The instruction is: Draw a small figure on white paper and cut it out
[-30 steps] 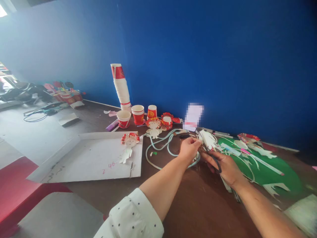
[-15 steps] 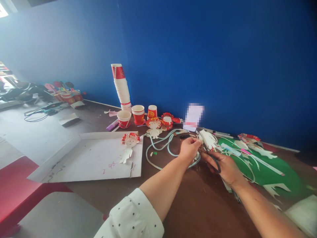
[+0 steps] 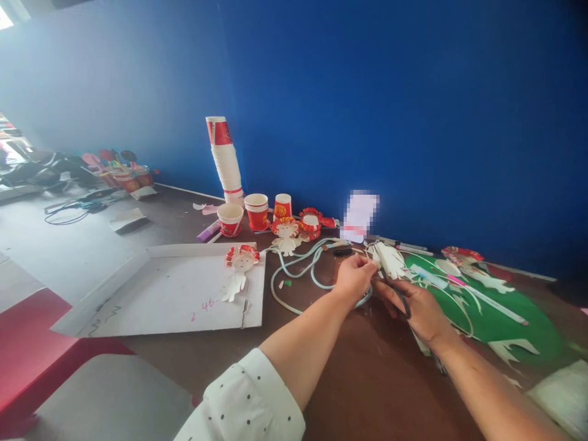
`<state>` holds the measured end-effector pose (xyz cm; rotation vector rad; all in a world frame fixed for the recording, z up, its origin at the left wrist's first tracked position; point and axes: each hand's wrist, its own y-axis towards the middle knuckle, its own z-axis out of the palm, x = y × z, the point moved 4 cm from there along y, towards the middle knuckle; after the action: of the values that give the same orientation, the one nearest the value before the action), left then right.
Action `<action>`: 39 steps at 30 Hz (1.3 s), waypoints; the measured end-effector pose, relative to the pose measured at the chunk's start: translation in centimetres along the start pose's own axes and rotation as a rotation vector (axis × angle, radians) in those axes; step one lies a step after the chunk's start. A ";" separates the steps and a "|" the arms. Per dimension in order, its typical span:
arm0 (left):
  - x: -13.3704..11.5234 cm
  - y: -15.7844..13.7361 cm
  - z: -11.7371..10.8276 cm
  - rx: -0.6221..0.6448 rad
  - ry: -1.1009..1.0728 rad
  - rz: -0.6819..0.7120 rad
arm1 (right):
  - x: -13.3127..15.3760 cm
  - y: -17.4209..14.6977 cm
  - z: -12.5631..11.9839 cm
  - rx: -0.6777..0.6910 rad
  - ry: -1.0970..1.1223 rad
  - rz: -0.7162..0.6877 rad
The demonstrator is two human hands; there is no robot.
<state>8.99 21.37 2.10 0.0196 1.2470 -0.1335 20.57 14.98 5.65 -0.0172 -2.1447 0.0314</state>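
Observation:
My left hand is closed, with thumb and forefinger pinching a small piece of white paper. My right hand grips a pair of scissors by its dark handle loops. The blades point up and left, close to the paper at my left fingertips; whether they touch it is too small to tell. Just beyond both hands lies a bunch of white cut paper. A pale blue cable loops over the brown table and passes behind my left hand.
A white box lid at left bears a paper figure with a red fringed head. Red paper cups and a tall cup stack stand by the blue wall. A green sheet at right carries scraps and a pink-capped marker.
Both hands have shifted very slightly, still close together with the paper and scissors in them. The surrounding things stay where they were.

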 end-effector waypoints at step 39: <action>0.0 0.2 0.0 0.013 -0.056 -0.006 | -0.4 0.0 0.0 0.067 0.047 -0.049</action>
<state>8.99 21.55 2.13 0.0231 1.1906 -0.1459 20.76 15.02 5.32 0.0732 -2.0953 0.0731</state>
